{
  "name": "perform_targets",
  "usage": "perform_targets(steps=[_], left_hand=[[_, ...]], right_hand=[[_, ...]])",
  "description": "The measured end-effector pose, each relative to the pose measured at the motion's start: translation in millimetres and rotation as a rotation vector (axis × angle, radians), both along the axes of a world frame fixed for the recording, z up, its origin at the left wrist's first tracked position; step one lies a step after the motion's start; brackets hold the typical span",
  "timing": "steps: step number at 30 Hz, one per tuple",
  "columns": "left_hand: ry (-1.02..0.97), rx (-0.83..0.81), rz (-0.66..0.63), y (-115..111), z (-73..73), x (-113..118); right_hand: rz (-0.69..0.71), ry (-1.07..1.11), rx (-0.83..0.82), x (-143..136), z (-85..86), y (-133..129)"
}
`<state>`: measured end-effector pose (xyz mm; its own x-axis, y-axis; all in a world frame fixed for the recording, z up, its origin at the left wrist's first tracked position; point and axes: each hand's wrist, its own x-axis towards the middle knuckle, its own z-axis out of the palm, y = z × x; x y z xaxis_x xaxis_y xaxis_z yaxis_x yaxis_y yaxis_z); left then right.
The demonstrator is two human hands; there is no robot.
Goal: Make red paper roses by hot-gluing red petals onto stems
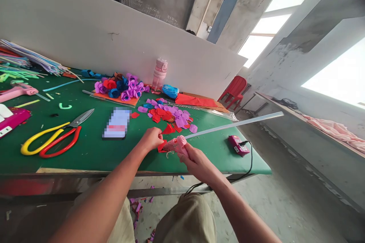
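Observation:
My right hand (197, 162) is wrapped round a pink hot glue gun (179, 143), with a long clear glue stick (236, 124) poking out of its back towards the right. The gun's nozzle points left, at a red paper piece (162, 146) by the fingers of my left hand (151, 139). Those fingers are pinched on the red paper; the exact grip is partly hidden. Just beyond both hands lies a loose heap of purple, red and blue paper petals (180, 115). Thin glue strings or wires hang below the nozzle.
Paper flowers (122, 86) sit at the back beside a pink bottle (159, 76). Scissors (59, 134) and a phone (116, 123) lie on the left. A power strip (238, 145) with a cord is at the right end. A white board (114, 34) stands behind the green table (94, 157).

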<state>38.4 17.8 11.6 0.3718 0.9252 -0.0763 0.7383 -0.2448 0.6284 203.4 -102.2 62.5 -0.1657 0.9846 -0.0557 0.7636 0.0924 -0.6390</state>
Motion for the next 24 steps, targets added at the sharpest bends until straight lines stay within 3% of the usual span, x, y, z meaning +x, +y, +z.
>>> perform_targets(steps=[24], left_hand=[[-0.021,0.000,0.007,1.7,-5.3,-0.3]], right_hand=[[-0.009,-0.026,-0.008,-2.5,2.0,0.1]])
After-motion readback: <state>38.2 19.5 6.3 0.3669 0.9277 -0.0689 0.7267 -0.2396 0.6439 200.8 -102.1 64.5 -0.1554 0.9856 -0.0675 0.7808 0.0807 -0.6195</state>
